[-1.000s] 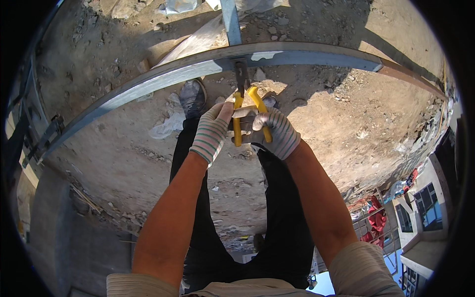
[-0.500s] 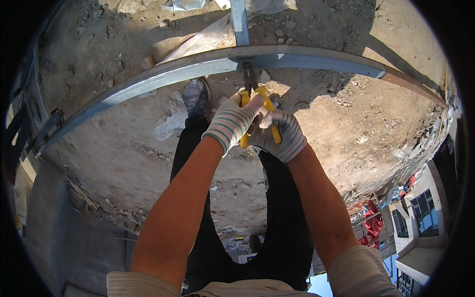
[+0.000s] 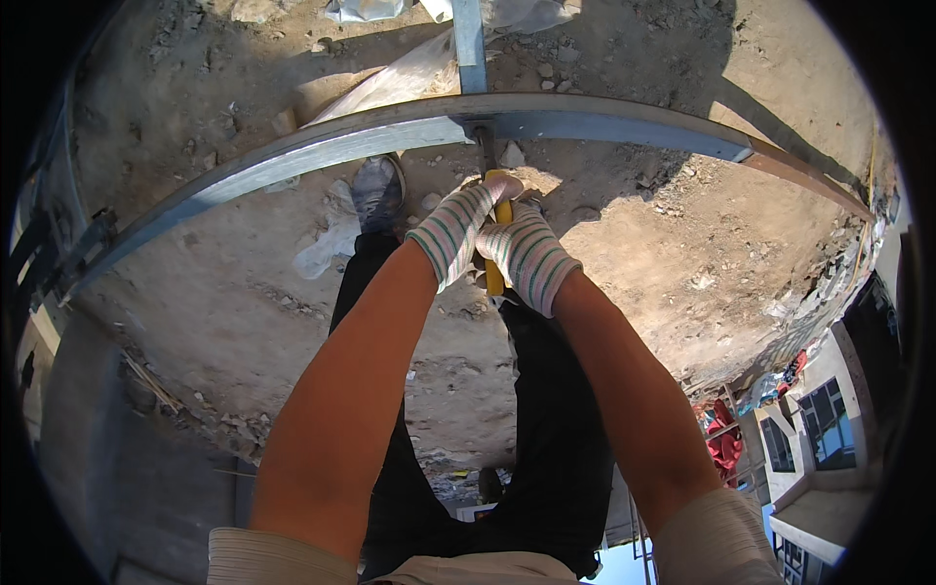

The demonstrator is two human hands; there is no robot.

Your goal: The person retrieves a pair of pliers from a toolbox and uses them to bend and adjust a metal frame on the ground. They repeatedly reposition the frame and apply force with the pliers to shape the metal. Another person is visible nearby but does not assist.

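Both my hands, in striped knit gloves that leave fingers bare, are closed around the yellow handles of a pair of pliers (image 3: 494,279). My left hand (image 3: 456,226) grips the upper part of the handles. Just below it on the right, my right hand (image 3: 532,252) wraps around them, and the handles are pressed together. The dark jaws point away from me and meet the near side of a curved-looking grey metal beam (image 3: 604,120), where a small dark piece sits. What the jaw tips hold is too small to make out.
A metal post (image 3: 469,49) joins the beam from the far side. Plastic sheeting (image 3: 414,78) lies behind it. My shoe (image 3: 378,190) stands on rubble-strewn dirt (image 3: 263,234). Dark metal parts (image 3: 93,239) sit at the beam's left end. A building (image 3: 829,429) shows at lower right.
The plier handles have come from spread apart to together. My right hand has moved in to the left and now wraps around the handles beside my left hand.
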